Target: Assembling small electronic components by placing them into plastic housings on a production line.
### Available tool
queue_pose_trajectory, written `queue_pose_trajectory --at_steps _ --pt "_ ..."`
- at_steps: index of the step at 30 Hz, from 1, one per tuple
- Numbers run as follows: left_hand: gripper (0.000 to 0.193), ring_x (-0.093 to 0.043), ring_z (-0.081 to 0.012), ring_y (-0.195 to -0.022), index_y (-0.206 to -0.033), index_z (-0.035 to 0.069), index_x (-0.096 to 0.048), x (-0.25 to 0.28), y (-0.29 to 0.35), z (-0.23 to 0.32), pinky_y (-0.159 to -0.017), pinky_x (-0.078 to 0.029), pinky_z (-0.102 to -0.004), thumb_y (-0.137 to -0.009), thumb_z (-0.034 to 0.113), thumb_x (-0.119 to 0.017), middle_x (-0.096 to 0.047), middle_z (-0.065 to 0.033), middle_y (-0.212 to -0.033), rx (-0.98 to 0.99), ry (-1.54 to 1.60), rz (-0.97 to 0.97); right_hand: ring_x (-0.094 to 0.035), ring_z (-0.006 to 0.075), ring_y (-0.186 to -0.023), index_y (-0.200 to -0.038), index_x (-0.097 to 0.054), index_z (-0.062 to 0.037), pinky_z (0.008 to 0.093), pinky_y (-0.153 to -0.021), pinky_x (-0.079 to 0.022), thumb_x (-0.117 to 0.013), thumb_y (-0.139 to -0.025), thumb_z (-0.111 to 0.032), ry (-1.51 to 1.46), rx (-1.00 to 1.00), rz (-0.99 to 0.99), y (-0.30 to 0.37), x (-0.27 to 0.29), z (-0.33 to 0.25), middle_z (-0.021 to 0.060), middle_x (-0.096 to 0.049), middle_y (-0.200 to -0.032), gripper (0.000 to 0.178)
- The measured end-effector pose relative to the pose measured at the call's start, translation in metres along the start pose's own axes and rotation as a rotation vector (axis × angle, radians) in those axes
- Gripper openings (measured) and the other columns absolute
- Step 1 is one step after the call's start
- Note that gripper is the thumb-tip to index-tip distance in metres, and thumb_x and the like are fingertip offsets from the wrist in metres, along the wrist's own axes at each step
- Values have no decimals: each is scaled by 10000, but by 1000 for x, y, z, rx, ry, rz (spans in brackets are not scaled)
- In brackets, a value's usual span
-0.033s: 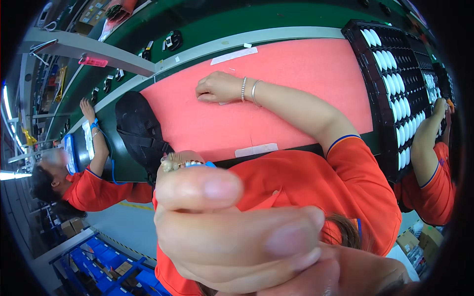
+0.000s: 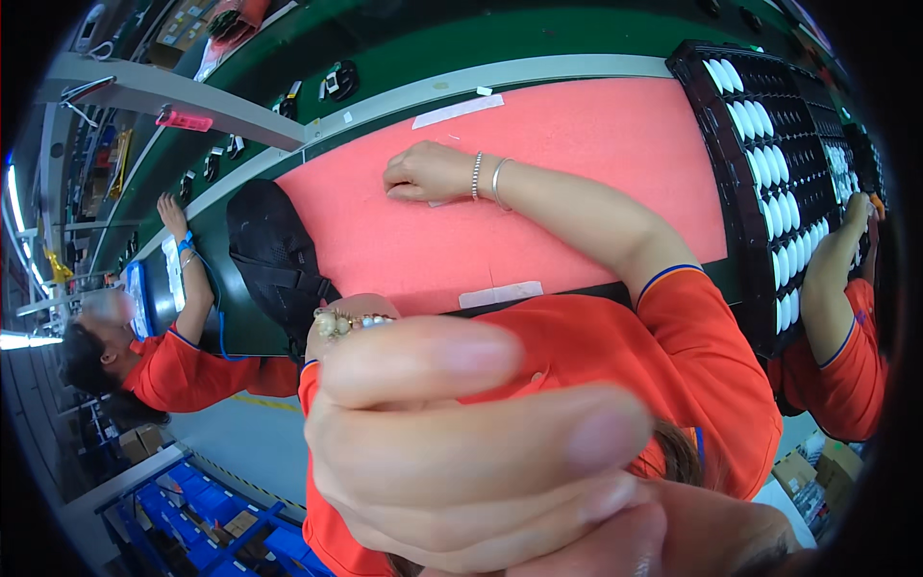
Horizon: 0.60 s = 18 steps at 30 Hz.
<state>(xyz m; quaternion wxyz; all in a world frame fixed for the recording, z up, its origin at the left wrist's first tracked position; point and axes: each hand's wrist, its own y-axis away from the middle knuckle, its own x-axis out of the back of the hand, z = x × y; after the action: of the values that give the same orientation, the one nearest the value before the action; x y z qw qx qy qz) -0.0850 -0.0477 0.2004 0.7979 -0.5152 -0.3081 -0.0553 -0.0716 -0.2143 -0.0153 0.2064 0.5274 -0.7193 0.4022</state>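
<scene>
1. Pink soft sheeting covers the work mat [image 2: 596, 144] in the head view, and the right hand [image 2: 428, 173] rests on it, fingers loosely curled inward; a small pale scrap [image 2: 436, 203] shows at its lower edge — whether the fingers grip it, I cannot tell
2. Close to the lens, the left hand [image 2: 471, 442] is raised off the mat, fingers bent, with a gap between the two uppermost; no held object shows, but the blurred fingertips hide whether something is pinched
3. Right of the mat stands a black tray [image 2: 731, 183], white oval pieces [image 2: 771, 165] in rows along its left side, dark pockets showing beyond them
4. By that tray, the work looks partly done — the white pieces occupy only some pockets, though whether they are being added or removed cannot be told
5. Neither hand touches the tray, so handling seems paused; how much is left remains unclear
</scene>
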Motion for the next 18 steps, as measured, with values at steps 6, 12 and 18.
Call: queue_pose_trajectory --at_steps 6,12,18 --pt "200 -579 -274 -639 -730 79 -560 -34 -38 17 -592 -484 -369 -666 268 -578 -564 -106 -757 215 70 592 -598 288 -757 -788 -628 -47 389 -702 -472 -548 -800 -207 -22 20 -24 -10 -1 -5 104 -626 -806 179" --pt "190 -543 -194 -686 -669 111 -589 -6 -24 -3 -656 -485 -378 -781 232 -495 -597 -8 -739 -60 81 409 -598 298 -768 -811 -629 -50 391 -710 -477 -548 -807 -214 -48 -6 -4 -11 5 -8 111 -625 -819 184" --pt "276 -375 -214 -1172 -1158 160 -541 14 7 -23 -892 -372 -426 -915 235 -433 -583 38 -1122 -236 347 539 -606 297 -762 -801 -649 -65 396 -710 -477 -539 -792 -188 -92 39 6 -16 -2 -14 106 -638 -824 166"
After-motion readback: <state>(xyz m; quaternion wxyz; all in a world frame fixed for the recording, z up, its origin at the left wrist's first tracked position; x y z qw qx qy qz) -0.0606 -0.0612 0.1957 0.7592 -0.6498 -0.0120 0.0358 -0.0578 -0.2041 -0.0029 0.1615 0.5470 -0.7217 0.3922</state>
